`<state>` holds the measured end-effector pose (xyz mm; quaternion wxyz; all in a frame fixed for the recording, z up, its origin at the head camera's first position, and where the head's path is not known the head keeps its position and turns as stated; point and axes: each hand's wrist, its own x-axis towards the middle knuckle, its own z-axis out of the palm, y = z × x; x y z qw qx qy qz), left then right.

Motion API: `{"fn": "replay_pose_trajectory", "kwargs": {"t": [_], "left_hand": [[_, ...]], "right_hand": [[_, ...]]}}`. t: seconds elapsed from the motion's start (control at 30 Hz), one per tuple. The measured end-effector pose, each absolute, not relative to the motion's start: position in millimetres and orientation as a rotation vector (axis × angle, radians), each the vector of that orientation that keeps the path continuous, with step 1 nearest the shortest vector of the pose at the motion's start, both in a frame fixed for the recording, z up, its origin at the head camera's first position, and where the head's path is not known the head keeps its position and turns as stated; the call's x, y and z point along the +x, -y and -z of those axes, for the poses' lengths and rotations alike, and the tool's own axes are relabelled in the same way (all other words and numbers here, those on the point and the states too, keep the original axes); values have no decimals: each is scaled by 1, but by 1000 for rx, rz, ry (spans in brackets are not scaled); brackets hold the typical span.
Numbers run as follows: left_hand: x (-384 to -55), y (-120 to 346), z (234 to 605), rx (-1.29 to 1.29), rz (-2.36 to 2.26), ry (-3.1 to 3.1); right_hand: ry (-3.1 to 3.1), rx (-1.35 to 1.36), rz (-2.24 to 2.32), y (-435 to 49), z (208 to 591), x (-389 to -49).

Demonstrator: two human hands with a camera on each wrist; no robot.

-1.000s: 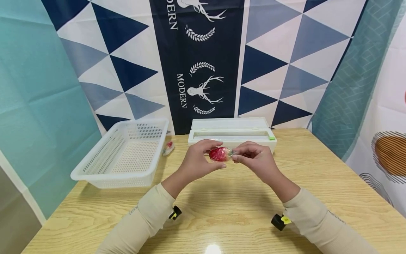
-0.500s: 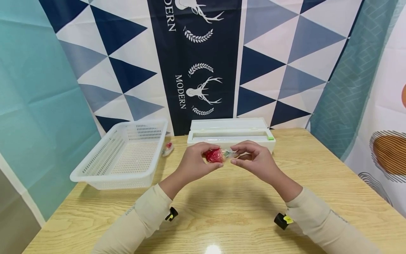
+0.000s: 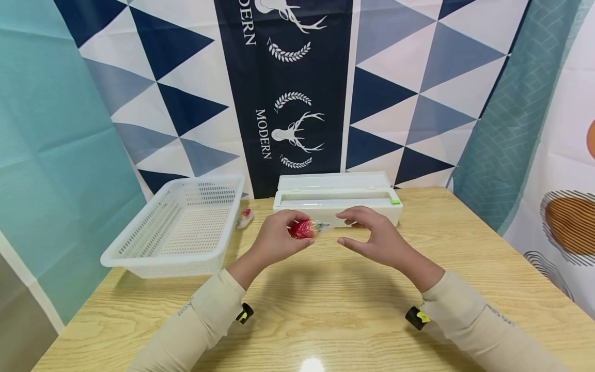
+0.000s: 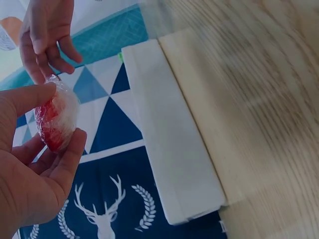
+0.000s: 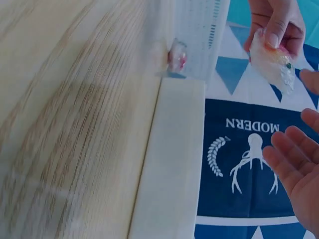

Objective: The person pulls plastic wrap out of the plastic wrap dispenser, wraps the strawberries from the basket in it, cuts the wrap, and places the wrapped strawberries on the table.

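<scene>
A red strawberry (image 3: 303,229) in clear plastic film hangs above the table, its leafy end toward the right. My left hand (image 3: 274,238) pinches it between thumb and fingers; the left wrist view shows the wrapped strawberry (image 4: 56,117) in that grip. Apart from it, my right hand (image 3: 376,237) is held in the air with fingers spread and nothing in them. In the right wrist view the film on the strawberry (image 5: 271,64) bunches toward my right hand (image 5: 299,164). Behind both hands stands a long white box (image 3: 341,206) with its lid raised, a film dispenser by its look.
A white perforated basket (image 3: 218,253) stands at the left of the wooden table (image 3: 302,320). Between basket and box lies another film-wrapped strawberry (image 3: 245,217). A patterned cloth (image 3: 297,103) hangs behind the table.
My right hand has let go of the film end and opened. My left hand has moved left with the wrapped strawberry, widening the gap between the hands.
</scene>
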<state>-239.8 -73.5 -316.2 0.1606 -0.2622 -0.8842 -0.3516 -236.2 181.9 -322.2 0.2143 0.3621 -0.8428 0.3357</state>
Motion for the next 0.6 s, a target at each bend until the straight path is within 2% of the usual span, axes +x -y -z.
{"fn": "replay_pose_trajectory", "kwargs": {"t": [0.37, 0.6], "left_hand": [[-257, 81, 323, -614, 917, 2628], [-271, 88, 331, -399, 827, 2751]], "right_hand": [[2475, 1052, -590, -192, 322, -242], [2515, 1051, -513, -197, 322, -242]]}}
